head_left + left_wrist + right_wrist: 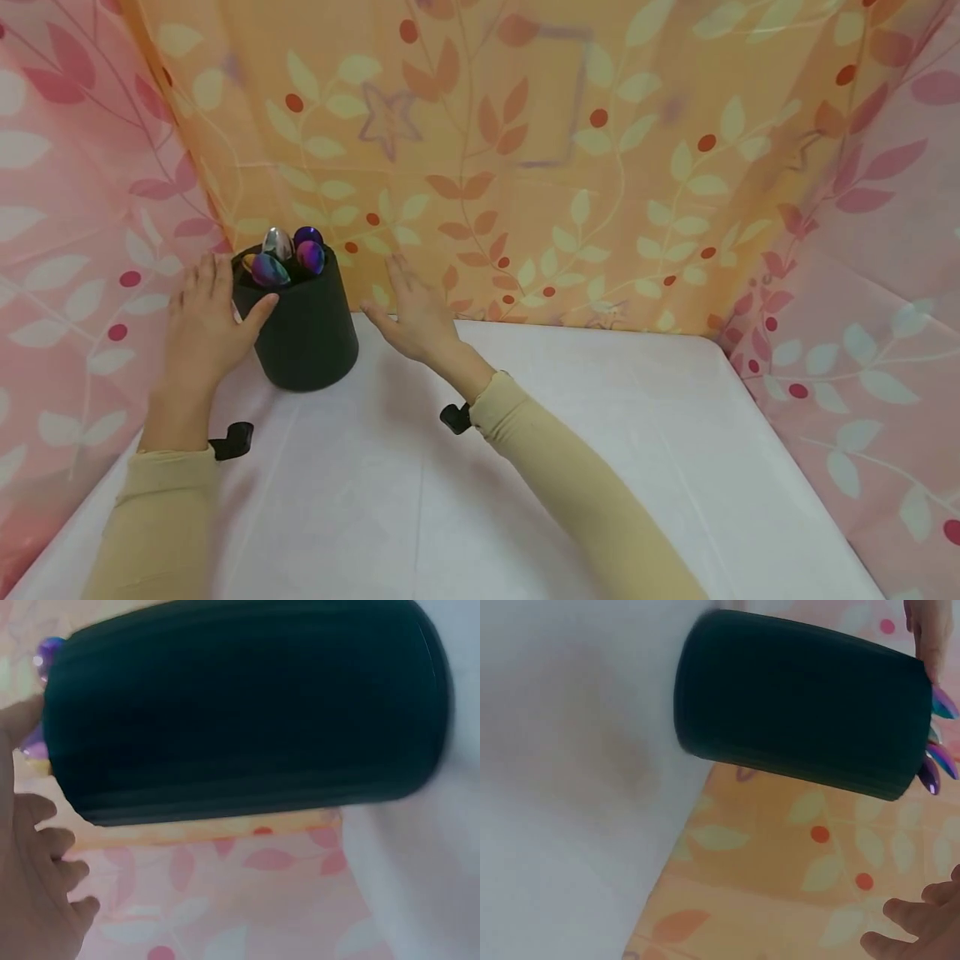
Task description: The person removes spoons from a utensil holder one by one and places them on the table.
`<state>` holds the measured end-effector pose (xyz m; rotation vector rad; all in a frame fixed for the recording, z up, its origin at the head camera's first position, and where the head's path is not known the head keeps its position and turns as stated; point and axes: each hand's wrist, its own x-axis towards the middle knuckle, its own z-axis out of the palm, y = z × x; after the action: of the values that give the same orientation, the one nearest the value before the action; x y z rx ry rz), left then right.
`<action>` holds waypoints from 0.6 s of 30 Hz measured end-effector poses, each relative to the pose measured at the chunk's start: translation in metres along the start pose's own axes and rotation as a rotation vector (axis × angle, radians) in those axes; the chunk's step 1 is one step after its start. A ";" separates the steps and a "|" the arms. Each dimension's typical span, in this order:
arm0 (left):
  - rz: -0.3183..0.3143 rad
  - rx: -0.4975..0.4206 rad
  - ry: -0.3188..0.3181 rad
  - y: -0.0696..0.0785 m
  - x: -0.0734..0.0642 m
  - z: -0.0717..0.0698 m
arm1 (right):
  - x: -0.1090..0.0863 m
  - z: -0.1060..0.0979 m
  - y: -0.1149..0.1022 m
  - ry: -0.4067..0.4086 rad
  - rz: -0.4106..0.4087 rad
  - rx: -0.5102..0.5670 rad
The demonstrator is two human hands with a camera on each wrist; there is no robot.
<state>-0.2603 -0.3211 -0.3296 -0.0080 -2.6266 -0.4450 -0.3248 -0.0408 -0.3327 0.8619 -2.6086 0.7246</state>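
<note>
Beige long sleeves [585, 483], creased cuffs [497, 402], black wrist cameras [239, 439]

Dark green container [306, 337]; rainbow, silver spoons [271, 270]; white tabletop [660, 408]; orange, pink leafy curtains [480, 167].

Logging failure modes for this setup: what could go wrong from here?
Tipping: the left hand is beside the dark container, the right hand apart from it, so a lopsided push might topple it.
Snagging: shiny rounded ends poke above the rim near the left thumb, which might catch one.
</note>
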 end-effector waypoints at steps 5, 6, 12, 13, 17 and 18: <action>0.006 -0.025 -0.078 -0.011 0.008 0.002 | 0.017 0.016 -0.008 -0.069 0.038 0.043; 0.006 -0.030 -0.089 -0.013 0.008 0.003 | 0.020 0.019 -0.010 -0.084 0.042 0.058; 0.004 -0.097 -0.112 -0.020 0.010 0.008 | 0.041 0.032 -0.027 -0.154 0.046 0.140; 0.004 -0.114 -0.111 -0.021 0.010 0.009 | 0.045 0.033 -0.030 -0.161 0.042 0.154; -0.005 -0.175 -0.103 -0.023 0.012 0.012 | 0.054 0.039 -0.040 -0.184 0.029 0.187; -0.011 -0.188 -0.105 -0.023 0.012 0.012 | 0.056 0.040 -0.042 -0.189 0.027 0.184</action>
<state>-0.2783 -0.3403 -0.3418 -0.0804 -2.6778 -0.7119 -0.3469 -0.1181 -0.3272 0.9932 -2.7554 0.9458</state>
